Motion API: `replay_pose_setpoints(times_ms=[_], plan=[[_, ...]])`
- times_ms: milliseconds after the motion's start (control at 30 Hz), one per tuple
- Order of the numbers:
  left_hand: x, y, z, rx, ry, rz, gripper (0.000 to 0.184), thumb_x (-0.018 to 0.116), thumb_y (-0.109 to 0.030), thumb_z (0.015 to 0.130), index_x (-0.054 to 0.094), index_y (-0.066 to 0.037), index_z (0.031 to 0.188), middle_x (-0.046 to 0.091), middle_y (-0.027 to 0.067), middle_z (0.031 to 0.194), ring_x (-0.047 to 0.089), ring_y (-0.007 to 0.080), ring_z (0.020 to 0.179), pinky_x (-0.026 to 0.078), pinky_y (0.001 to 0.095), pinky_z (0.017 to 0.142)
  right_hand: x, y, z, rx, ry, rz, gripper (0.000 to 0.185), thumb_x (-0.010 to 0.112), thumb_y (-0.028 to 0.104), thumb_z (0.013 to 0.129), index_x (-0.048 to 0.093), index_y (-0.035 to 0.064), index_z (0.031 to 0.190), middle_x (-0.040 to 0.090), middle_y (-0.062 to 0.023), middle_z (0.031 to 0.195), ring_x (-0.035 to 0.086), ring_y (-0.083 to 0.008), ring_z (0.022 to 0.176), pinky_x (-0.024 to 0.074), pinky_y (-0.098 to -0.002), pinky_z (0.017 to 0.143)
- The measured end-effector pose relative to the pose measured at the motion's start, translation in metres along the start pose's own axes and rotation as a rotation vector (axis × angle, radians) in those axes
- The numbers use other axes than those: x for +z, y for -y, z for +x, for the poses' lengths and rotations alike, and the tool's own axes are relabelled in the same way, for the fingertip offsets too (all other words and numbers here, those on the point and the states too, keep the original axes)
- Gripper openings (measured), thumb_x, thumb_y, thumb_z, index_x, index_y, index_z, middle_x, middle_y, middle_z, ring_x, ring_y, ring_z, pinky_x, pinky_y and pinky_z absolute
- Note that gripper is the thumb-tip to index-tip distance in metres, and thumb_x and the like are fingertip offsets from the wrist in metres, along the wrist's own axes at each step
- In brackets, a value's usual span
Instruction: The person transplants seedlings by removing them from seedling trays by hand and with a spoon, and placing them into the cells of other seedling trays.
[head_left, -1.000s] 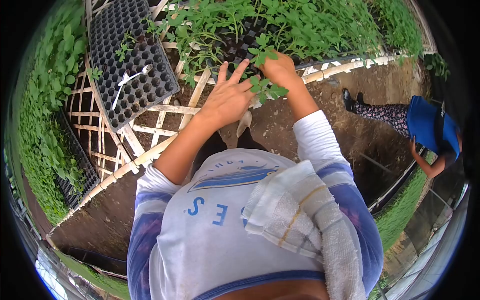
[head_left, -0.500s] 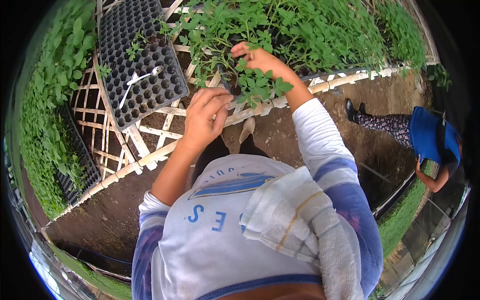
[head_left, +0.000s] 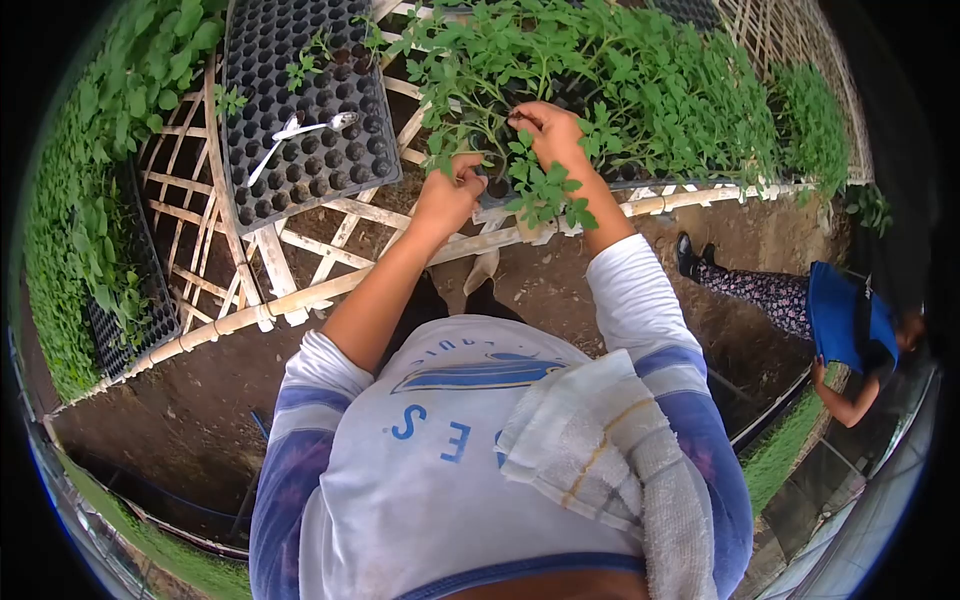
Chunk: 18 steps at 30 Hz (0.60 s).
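My left hand (head_left: 450, 203) is at the near left corner of the seedling tray, its thumb and fingers drawn together in a pinch. What they hold, if anything, is too small to make out. My right hand (head_left: 552, 132) reaches in among the green seedlings (head_left: 610, 75), fingertips pressed together around something dark that I cannot make out. Leaves of a seedling (head_left: 548, 195) spread below my right wrist, over the tray's near edge. Left of my hands lies a black cell tray (head_left: 325, 170), mostly without plants. Two white spoons (head_left: 290, 135) rest crossed on it.
A bamboo lattice bench (head_left: 330, 225) carries the trays, with a pole (head_left: 290, 292) along its front edge. More leafy plants (head_left: 90, 190) grow at the left. On the right, another person in a blue top (head_left: 835, 310) stands on the soil path. A towel (head_left: 590, 440) hangs over my shirt.
My left hand has moved right and its fingers have closed. My right hand has gone from spread fingers to a pinch. The view has shifted; the other person appears slightly lower.
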<state>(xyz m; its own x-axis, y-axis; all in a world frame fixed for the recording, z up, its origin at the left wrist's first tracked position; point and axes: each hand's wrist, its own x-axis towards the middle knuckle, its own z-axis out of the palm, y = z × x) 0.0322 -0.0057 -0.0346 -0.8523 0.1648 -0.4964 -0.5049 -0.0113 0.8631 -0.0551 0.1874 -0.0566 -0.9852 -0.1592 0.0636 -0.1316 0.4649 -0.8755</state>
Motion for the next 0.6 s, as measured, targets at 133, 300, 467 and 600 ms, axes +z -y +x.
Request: replay_pose_setpoints(times_ms=[133,300,467,600], plan=[[0.0,0.004,0.006,-0.005,0.095,-0.082,0.033,0.057,0.0,0.089,0.06,0.001,0.122,0.06,0.0051,0.087,0.056,0.0117,0.067,0.047,0.0258,0.058,-0.01,0.003,-0.004,0.241,-0.028,0.202,0.015,0.072,0.008,0.087,0.07,0.0027,0.101,0.071,-0.0064,0.086,0.063,-0.0119,0.07,0.0499,-0.0274,0.062],[0.0,-0.004,-0.003,0.038,0.207,0.117,0.028,0.052,-0.002,0.09,0.063,-0.001,0.115,0.06,0.0034,0.088,0.056,0.0098,0.073,0.047,0.024,0.067,-0.029,-0.02,-0.002,0.396,0.164,0.084,0.019,0.072,0.011,0.087,0.068,0.0034,0.104,0.07,-0.003,0.082,0.065,-0.0098,0.073,0.0499,-0.0242,0.06],[0.0,0.018,0.006,0.053,0.162,0.055,0.021,0.055,-0.002,0.091,0.066,-0.002,0.109,0.065,0.005,0.094,0.06,0.0116,0.076,0.052,0.0274,0.068,-0.034,0.014,-0.018,0.162,0.332,-0.585,0.031,0.065,0.019,0.087,0.067,0.0096,0.116,0.065,-0.0094,0.117,0.064,-0.034,0.105,0.0508,-0.0426,0.089],[0.0,0.021,0.008,0.067,0.157,0.056,0.02,0.055,-0.001,0.091,0.065,-0.001,0.109,0.066,0.0048,0.093,0.062,0.0123,0.078,0.052,0.0274,0.069,-0.035,0.012,-0.02,0.063,0.299,-0.683,0.028,0.062,0.019,0.089,0.068,0.0066,0.113,0.067,-0.012,0.108,0.065,-0.0329,0.104,0.0511,-0.0424,0.088]])
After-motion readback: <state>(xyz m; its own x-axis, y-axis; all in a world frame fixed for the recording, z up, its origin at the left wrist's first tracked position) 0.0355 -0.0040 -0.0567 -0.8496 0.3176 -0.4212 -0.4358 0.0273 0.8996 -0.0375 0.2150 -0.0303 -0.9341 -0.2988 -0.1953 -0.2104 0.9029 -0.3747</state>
